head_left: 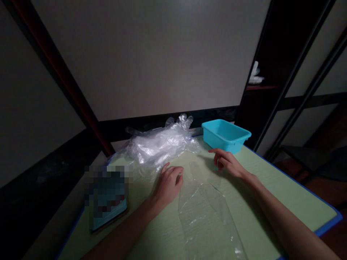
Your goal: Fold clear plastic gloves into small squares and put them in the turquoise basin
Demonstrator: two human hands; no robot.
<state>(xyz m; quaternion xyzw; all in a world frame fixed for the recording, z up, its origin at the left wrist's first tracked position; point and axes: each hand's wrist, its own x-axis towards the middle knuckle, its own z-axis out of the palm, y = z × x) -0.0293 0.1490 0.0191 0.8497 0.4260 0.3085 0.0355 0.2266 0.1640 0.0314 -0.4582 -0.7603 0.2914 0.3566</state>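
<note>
A clear disposable plastic glove (206, 216) lies spread on the table between my two hands, its fingers pointing away from me. My left hand (169, 182) is at the glove's left side, fingers loosely bent and a gap showing between thumb and forefinger; nothing shows in it. Over the right side of the glove's finger end is my right hand (226, 162), with the forefinger stretched out and the other fingers loosely curled, holding nothing visible. Beyond my left hand sits a crumpled heap of clear plastic gloves (159, 144).
A turquoise plastic basin (227, 135) stands at the table's far right corner. On the left, a tablet-like device (110, 202), partly blurred out, leans upright. The pale green table (271, 195) has a blue edge, and a cabinet panel (162, 61) rises behind it.
</note>
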